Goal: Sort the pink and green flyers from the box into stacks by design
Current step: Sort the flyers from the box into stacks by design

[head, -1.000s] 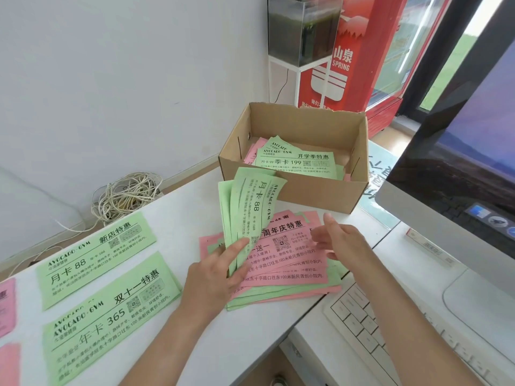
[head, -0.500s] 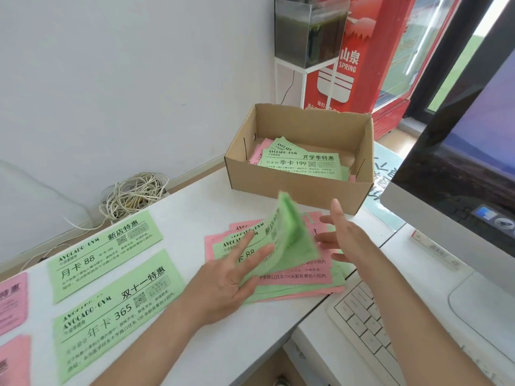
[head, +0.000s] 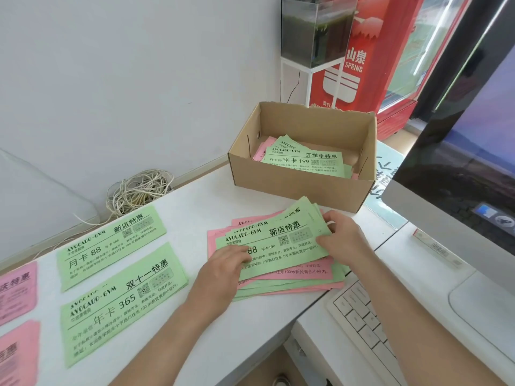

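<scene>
White desk: top green flyer lies crosswise, right hand pinching its right end, left hand pressing its left end; matching green stack sits leftward, nearer left hand.

We see only two arms. The left forearm and the right forearm are both uncovered, bare skin from the wrist down to the lower edge of the view. Each is slim and smooth. The left grip and the right grip are bare human hands with slender fingers and lightly marked knuckles. We cannot make out the nails clearly; they are too small to judge.
</scene>
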The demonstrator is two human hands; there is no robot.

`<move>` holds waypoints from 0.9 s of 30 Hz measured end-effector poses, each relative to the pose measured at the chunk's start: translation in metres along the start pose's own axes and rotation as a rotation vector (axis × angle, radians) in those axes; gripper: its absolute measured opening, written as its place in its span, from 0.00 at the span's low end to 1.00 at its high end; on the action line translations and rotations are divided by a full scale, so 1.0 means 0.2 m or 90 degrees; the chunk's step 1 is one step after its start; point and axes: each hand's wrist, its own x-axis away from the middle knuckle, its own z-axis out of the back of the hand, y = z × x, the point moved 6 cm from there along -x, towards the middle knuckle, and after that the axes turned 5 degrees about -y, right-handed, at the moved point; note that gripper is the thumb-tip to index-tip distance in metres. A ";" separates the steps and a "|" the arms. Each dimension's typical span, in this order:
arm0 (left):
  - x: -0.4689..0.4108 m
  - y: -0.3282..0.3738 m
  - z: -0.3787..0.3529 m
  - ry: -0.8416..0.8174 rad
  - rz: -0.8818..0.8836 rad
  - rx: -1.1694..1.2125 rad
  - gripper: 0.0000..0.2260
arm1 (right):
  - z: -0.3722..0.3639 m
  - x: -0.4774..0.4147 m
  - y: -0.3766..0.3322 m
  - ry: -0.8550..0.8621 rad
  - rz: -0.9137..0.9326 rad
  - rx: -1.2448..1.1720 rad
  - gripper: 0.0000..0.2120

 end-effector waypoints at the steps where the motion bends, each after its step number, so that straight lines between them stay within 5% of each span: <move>1: 0.01 -0.01 0.00 0.024 0.027 0.016 0.12 | 0.00 0.01 0.00 0.000 0.022 -0.019 0.17; 4: 0.04 -0.01 0.08 0.104 0.158 0.069 0.32 | 0.02 0.08 0.01 -0.016 0.069 -0.141 0.20; 7: 0.08 -0.03 0.16 0.186 0.340 0.378 0.42 | 0.04 0.11 0.05 -0.035 0.087 -0.213 0.18; 9: 0.11 -0.03 0.17 0.205 0.379 0.542 0.36 | 0.02 0.12 0.06 -0.050 0.088 -0.219 0.19; 13: 0.15 0.02 0.16 0.179 0.343 0.510 0.19 | 0.00 0.16 0.02 -0.050 0.124 -0.122 0.23; 20: 0.17 0.10 0.11 0.207 0.333 0.511 0.19 | -0.01 0.22 -0.03 0.099 0.200 -0.173 0.32; 24: 0.15 0.16 0.08 0.177 0.310 0.485 0.20 | -0.05 0.29 -0.08 0.184 0.309 0.033 0.42; 27: 0.16 0.19 0.11 0.199 0.286 0.487 0.19 | -0.06 0.30 -0.09 0.209 0.329 0.111 0.38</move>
